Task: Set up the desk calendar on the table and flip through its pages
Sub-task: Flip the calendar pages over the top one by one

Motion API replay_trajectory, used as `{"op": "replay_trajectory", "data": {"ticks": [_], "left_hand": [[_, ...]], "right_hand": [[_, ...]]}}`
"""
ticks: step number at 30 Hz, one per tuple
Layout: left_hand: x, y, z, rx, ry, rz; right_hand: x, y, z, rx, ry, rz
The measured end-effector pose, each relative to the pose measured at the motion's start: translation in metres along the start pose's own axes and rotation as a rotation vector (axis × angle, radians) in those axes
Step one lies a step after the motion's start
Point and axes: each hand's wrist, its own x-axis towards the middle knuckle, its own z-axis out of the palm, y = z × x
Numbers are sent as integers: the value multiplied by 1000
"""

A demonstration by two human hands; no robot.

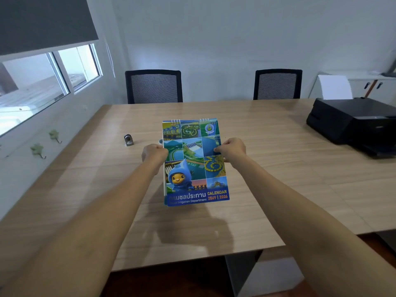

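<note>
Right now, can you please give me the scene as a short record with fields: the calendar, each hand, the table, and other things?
calendar: desk calendar, held above the table, cover facing the camera, spiral binding at the far edge
left hand: left hand grips the calendar's left edge
right hand: right hand grips its right edge
table: wooden table, calendar not yet standing on it
other things: small metal object left of the calendar; black printer at right; two chairs behind the table
</note>
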Motion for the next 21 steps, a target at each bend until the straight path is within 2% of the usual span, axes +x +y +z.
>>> {"op": "replay_trajectory", "data": {"ticks": [4, 7, 13, 18, 21], "left_hand": [[-9, 1, 2, 49, -38, 6], [-9, 6, 6, -30, -41, -27], [-12, 20, -1, -166, -243, -124], [-27, 48, -23, -132, -348, -98], [-30, 70, -38, -153, -332, -63]], "right_hand": [[-1, -9, -1, 162, -87, 109], [-3, -11, -9, 288, -206, 176], [-6, -10, -24, 308, -407, 248], [-2, -18, -46, 298, -409, 163], [3, -29, -56, 336, -350, 79]]}}
